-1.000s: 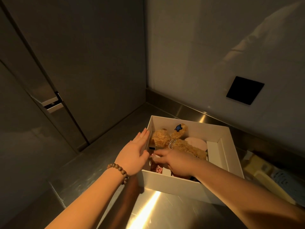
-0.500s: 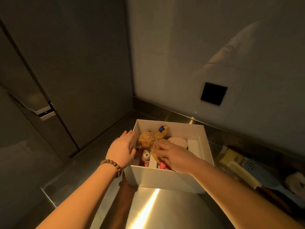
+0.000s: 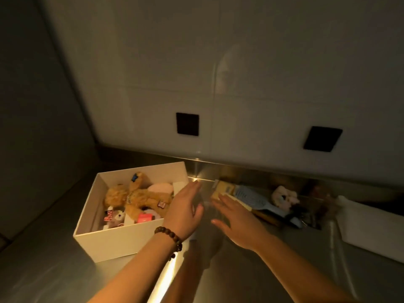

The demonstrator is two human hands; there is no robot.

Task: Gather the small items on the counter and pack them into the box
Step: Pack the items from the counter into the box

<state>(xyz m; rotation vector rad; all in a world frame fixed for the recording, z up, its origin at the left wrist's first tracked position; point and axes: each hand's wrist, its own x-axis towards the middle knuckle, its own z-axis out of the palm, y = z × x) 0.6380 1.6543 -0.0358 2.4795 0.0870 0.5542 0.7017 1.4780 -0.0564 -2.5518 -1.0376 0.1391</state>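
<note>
Two hands [image 3: 183, 213] spread, beside box [image 3: 113, 239] edge

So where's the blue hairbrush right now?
In the head view, the blue hairbrush lies on the counter right of the box, between a yellow packet and a fluffy white toy.

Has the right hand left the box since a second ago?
Yes. The right hand is out of the box, over bare counter to its right, towards the blue hairbrush.

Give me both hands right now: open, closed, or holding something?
Left hand: open, fingers straight, holding nothing, at the box's right edge.
Right hand: open, fingers spread, empty, over the counter.
</note>
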